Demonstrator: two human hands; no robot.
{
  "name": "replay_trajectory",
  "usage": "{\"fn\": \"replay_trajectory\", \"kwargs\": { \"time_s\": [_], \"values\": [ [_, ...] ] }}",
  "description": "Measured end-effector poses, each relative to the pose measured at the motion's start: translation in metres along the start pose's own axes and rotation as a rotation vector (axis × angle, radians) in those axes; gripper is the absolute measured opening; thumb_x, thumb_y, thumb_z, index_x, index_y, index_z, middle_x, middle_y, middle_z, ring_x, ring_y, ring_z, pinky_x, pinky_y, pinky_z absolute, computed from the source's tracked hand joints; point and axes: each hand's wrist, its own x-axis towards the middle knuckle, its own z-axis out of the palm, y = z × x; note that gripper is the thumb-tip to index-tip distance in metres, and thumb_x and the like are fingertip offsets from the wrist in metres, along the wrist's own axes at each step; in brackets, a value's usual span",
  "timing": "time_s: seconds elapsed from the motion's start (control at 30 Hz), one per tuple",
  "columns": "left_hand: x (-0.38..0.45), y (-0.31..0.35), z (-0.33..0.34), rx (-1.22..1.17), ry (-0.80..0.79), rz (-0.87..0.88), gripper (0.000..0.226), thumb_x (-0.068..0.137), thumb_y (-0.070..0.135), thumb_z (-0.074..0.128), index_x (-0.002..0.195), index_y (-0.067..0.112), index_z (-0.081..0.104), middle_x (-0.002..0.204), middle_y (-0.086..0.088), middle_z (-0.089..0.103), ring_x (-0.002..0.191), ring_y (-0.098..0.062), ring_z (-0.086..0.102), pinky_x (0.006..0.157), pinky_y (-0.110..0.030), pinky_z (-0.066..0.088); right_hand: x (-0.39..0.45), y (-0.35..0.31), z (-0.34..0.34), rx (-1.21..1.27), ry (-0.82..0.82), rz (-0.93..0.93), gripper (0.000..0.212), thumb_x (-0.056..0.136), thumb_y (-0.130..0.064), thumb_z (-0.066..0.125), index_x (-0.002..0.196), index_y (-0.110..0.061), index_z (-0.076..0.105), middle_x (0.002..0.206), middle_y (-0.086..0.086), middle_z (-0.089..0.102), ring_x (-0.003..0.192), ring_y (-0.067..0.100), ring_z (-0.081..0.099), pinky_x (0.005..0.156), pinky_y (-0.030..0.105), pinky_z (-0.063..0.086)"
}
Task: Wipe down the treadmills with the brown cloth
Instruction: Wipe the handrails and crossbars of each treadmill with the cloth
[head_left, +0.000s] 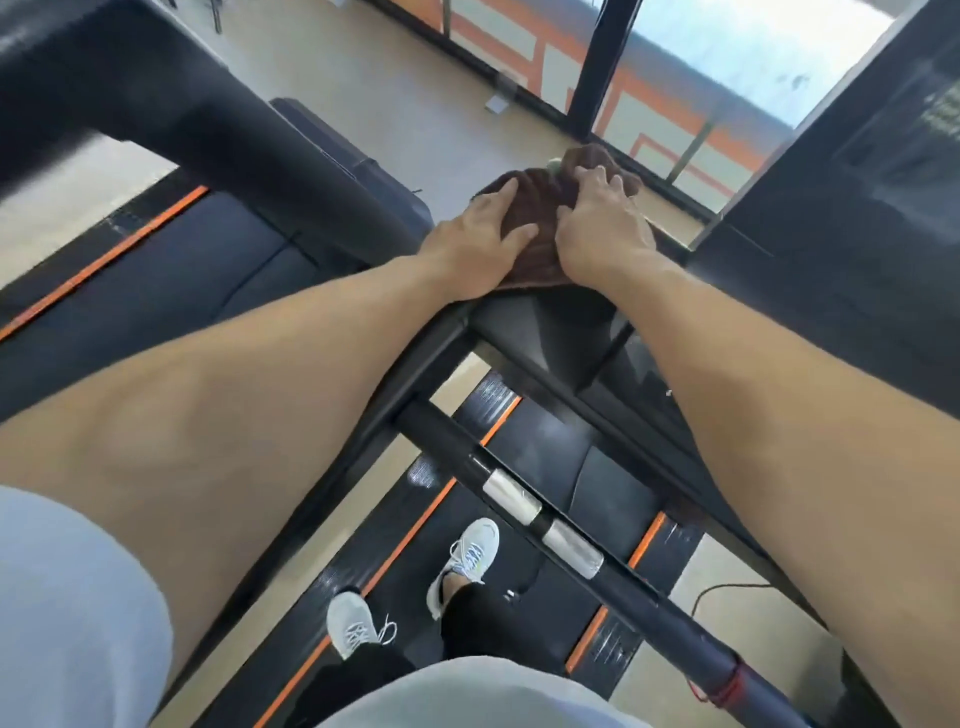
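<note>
Head view is given from above, and the brown cloth (540, 228) is seen bunched on the top of the treadmill console (545, 332), ahead of the person and beyond the handlebar (540, 512). Both hands are laid on it side by side. The left hand (480, 228) is pressed flat on the cloth's left part, its fingers (506, 189) straight and spread, nothing being gripped. The right hand (597, 223) is set on the right part, its fingers (605, 179) bent slightly over the raised far fold; whether that fold is pinched cannot be told. The cloth lies directly under both palms, its longer run appearing to go across the console from left to right, so a sideways sweep is judged the likely stroke. Neither hand is nearer. Both forearms are stretched forward, nearly straight, converging on the cloth.
</note>
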Motion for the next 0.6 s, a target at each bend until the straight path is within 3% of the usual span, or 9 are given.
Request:
{"fn": "replay_trajectory", "kwargs": {
  "time_s": [0.1, 0.17, 0.3, 0.4, 0.6],
  "values": [
    [-0.019, -0.008, 0.000, 0.080, 0.001, 0.064, 0.071, 0.106, 0.053, 0.039, 0.165, 0.026, 0.010, 0.171, -0.002, 0.019, 0.148, -0.035, 0.035, 0.117, -0.047, 0.032, -0.024, -0.012, 0.008, -0.072, -0.007, 0.022, 0.058, 0.106, -0.020, 0.039, 0.161, -0.012, 0.022, 0.171, 0.010, 0.016, 0.158, 0.029, 0.013, 0.128, 0.043, 0.015],
    [-0.032, -0.017, 0.000, 0.121, -0.004, 0.086, 0.071, 0.106, 0.054, 0.039, 0.165, 0.027, 0.010, 0.172, -0.001, 0.015, 0.146, -0.036, 0.038, 0.115, -0.048, 0.035, -0.044, -0.020, 0.014, -0.130, 0.017, 0.027, 0.056, 0.104, -0.023, 0.039, 0.157, -0.009, 0.030, 0.166, 0.014, 0.027, 0.153, 0.033, 0.025, 0.123, 0.046, 0.026],
    [-0.069, -0.033, 0.004, 0.165, -0.007, 0.116, 0.069, 0.107, 0.051, 0.036, 0.165, 0.026, 0.007, 0.173, -0.002, 0.006, 0.148, -0.037, 0.034, 0.116, -0.051, 0.034, -0.083, -0.039, 0.024, -0.220, 0.010, 0.112, 0.048, 0.103, -0.032, 0.039, 0.143, -0.006, 0.041, 0.148, 0.020, 0.049, 0.132, 0.041, 0.052, 0.097, 0.046, 0.044],
    [-0.098, -0.043, 0.006, 0.218, -0.018, 0.135, 0.070, 0.108, 0.051, 0.033, 0.165, 0.024, 0.003, 0.173, -0.005, -0.001, 0.151, -0.036, 0.024, 0.118, -0.054, 0.032, -0.103, -0.046, 0.037, -0.189, 0.006, 0.162, 0.047, 0.102, -0.032, 0.036, 0.140, -0.005, 0.042, 0.133, 0.019, 0.060, 0.118, 0.043, 0.060, 0.082, 0.043, 0.038],
    [-0.132, -0.054, 0.012, 0.363, -0.028, 0.161, 0.076, 0.106, 0.053, 0.036, 0.164, 0.026, -0.005, 0.172, -0.011, -0.009, 0.154, -0.039, 0.014, 0.125, -0.049, 0.022, -0.118, -0.060, 0.025, -0.088, -0.005, 0.258, 0.060, 0.097, -0.034, 0.040, 0.151, -0.007, 0.036, 0.142, 0.022, 0.056, 0.126, 0.043, 0.055, 0.098, 0.044, 0.044]
  ]
}}
